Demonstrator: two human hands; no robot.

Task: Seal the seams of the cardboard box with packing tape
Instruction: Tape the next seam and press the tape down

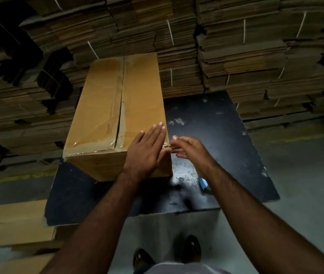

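Note:
A long brown cardboard box [101, 107] lies on a dark table [212, 135], its top flaps closed along a centre seam [122, 99] that runs away from me. Clear tape [90, 148] glints along the near top edge and the seam. My left hand [147, 153] lies flat, fingers together, on the box's near right corner. My right hand [190, 150] hovers just beside that corner with loosely spread fingers, its fingertips touching a shiny scrap of tape at the box edge. No tape roll is in sight.
Tall stacks of flattened cardboard [236, 46] tied with white string fill the background. More boxes [17, 224] sit low at the left beside the table. A small blue object [203, 182] lies on the table under my right forearm. My feet [190, 248] stand on grey floor.

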